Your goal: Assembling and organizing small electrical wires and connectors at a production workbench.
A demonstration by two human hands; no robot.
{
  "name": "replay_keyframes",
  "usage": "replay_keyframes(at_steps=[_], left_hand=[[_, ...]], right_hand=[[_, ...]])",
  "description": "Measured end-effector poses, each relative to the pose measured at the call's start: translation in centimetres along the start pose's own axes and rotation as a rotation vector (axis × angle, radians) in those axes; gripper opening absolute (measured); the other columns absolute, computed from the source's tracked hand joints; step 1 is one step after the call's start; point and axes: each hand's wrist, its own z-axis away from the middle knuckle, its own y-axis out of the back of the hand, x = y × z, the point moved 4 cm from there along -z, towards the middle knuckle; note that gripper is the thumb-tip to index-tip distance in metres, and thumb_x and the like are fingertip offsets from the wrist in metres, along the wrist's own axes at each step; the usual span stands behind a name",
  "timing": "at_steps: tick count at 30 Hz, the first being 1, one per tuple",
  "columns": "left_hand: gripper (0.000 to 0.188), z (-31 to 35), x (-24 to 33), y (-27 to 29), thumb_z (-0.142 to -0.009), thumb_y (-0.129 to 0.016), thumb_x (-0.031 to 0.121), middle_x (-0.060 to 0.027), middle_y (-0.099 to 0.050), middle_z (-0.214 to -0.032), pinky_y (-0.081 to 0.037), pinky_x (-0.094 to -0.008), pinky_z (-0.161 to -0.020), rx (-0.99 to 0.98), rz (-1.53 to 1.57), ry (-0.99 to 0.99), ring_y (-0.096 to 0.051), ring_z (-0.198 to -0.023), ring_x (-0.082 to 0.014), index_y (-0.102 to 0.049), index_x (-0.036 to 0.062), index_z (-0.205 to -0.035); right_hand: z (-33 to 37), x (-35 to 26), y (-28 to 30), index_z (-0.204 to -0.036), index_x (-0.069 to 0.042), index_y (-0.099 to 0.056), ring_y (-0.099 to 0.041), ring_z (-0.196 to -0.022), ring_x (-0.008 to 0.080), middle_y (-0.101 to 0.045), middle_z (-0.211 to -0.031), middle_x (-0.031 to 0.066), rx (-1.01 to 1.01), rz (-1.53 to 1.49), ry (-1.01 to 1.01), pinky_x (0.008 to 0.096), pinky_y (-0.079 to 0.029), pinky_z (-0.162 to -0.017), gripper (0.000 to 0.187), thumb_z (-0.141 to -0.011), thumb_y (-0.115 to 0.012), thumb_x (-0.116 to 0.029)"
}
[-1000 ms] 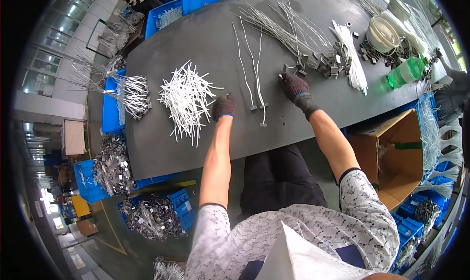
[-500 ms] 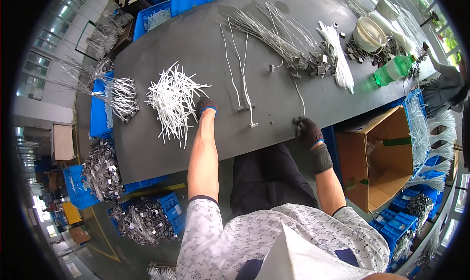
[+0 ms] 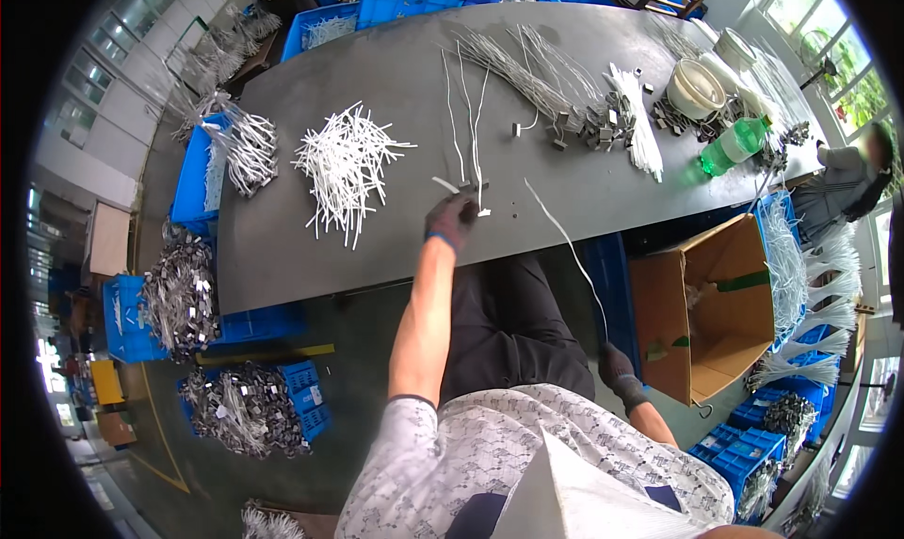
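My left hand (image 3: 452, 223), in a dark glove, is closed over the table near its front edge. A short white tube (image 3: 444, 184) sticks out of its fingers. Just beyond lie several long pale wires (image 3: 476, 134) with small blocks at their near ends; one end piece (image 3: 484, 212) is white. My right hand (image 3: 621, 370), also gloved, is low beside the cardboard box, closed on the near end of a long thin wire (image 3: 573, 244). That wire slants up over the table edge, its far end on the tabletop. What sits at the gripped end is hidden.
A heap of white tubes (image 3: 347, 167) lies on the grey table (image 3: 273, 266). Farther right are wire bundles (image 3: 513, 64), grey blocks (image 3: 612, 125), a white bucket (image 3: 696, 89) and a green bottle (image 3: 734, 146). An open cardboard box (image 3: 659, 299) stands right; blue crates (image 3: 193, 186) stand left.
My left hand has moved right from the heap, bringing a white tube to the wires. My right hand has gone down and back below the table edge, drawing the wire along.
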Motion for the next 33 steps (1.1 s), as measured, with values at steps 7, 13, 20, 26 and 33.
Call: replay_keyframes(at_steps=[7,13,20,26,33], left_hand=[[0.007,6.4,-2.8,-13.4,-0.097,-0.062,0.010,-0.0112,-0.069,-0.088,-0.063,-0.0380,-0.068,-0.090,0.028,-0.329,-0.070,-0.074,-0.0236,-0.061,0.0036,-0.100],[0.013,8.3,4.0,-14.3,-0.099,-0.058,0.011,-0.0125,-0.068,-0.082,-0.062,-0.0344,-0.063,0.024,0.043,-0.891,-0.068,-0.064,-0.0206,-0.056,-0.0021,-0.098],[0.015,8.1,1.0,-14.0,-0.097,-0.065,0.017,-0.0102,-0.071,-0.082,-0.062,-0.0357,-0.067,-0.207,-0.481,-0.380,-0.070,-0.067,-0.0202,-0.064,0.0017,-0.095],[0.020,9.0,-1.7,-14.7,-0.095,-0.070,0.022,-0.0086,-0.072,-0.080,-0.061,-0.0330,-0.066,-0.217,-0.659,-0.451,-0.070,-0.067,-0.0184,-0.069,0.0029,-0.090],[0.029,14.1,-9.3,-12.1,-0.093,-0.076,0.029,-0.0047,-0.074,-0.089,-0.055,-0.0281,-0.079,-0.445,-0.887,-0.338,-0.068,-0.080,-0.0123,-0.076,0.0007,-0.099]], right_hand=[[-6.9,-8.3,4.3,-0.102,-0.005,-0.065,-0.066,-0.095,0.0465,-0.070,-0.096,0.0243,0.302,-0.031,0.317,0.0523,-0.053,-0.078,0.026,-0.098,-0.049,-0.025],[-5.8,-5.2,4.1,-0.105,-0.003,-0.063,-0.067,-0.097,0.0458,-0.071,-0.098,0.0257,0.035,0.121,0.037,0.0546,-0.054,-0.080,0.023,-0.092,-0.054,-0.021],[-5.4,-3.9,2.7,-0.102,-0.009,-0.068,-0.068,-0.094,0.0439,-0.071,-0.097,0.0231,0.150,-0.006,0.128,0.0538,-0.054,-0.077,0.027,-0.097,-0.049,-0.027],[-3.8,-11.0,10.1,-0.105,-0.005,-0.066,-0.067,-0.091,0.0449,-0.071,-0.094,0.0231,0.161,-0.234,0.473,0.0516,-0.053,-0.076,0.027,-0.096,-0.055,-0.028],[-8.9,-21.1,17.9,-0.115,-0.003,-0.059,-0.068,-0.077,0.0373,-0.070,-0.092,0.0199,0.471,-0.779,0.573,0.0397,-0.055,-0.070,0.027,-0.092,-0.062,-0.017]])
